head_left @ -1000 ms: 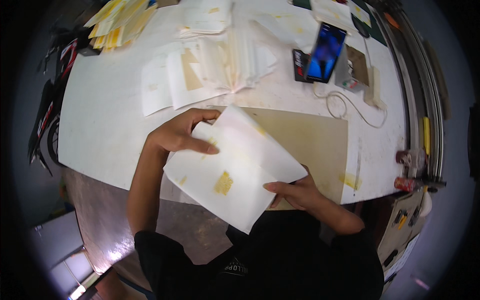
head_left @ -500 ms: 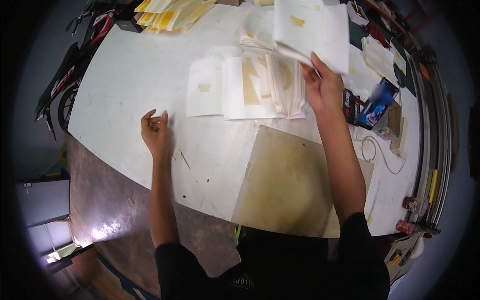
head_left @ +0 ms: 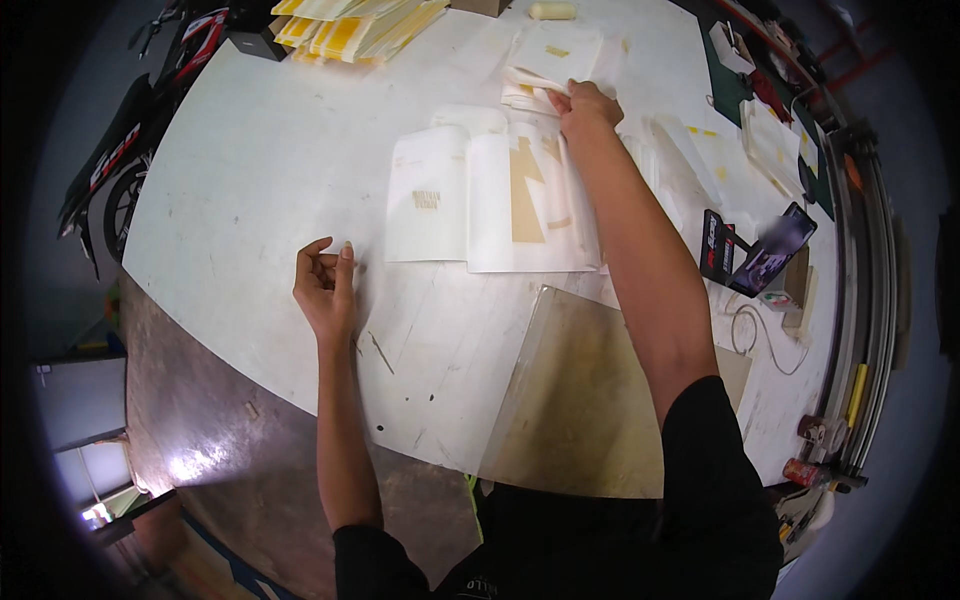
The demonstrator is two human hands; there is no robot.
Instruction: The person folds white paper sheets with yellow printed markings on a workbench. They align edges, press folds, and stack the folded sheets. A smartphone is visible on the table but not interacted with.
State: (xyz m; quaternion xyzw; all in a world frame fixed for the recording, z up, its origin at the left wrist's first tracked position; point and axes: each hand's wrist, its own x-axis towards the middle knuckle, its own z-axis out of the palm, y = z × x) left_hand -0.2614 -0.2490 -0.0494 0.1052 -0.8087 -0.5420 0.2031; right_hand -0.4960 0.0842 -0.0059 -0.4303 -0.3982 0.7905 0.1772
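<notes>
At the far middle of the table, my right hand (head_left: 590, 103) pinches the near edge of a folded white sheet (head_left: 565, 50) with a small tan patch. That sheet lies on a small stack of similar folded sheets. Below my right forearm, partly covered by it, are more white sheets (head_left: 427, 215) bearing tan cut-out shapes (head_left: 526, 195). My left hand (head_left: 328, 290) hovers at the left over the white table (head_left: 250, 190), fingers loosely bent and apart, with nothing in it.
A translucent yellowish mat (head_left: 570, 400) lies at the near edge. To the right stand a propped phone (head_left: 772, 250), small boxes and a cable (head_left: 765, 340). Yellow-and-white sheets (head_left: 360, 30) are piled far left. A motorcycle (head_left: 130, 150) stands beyond the table's left side.
The white sheet that my right hand held raised on the right is now down on the far stack. My right hand has moved away and leftward. My left hand stays nearly in place.
</notes>
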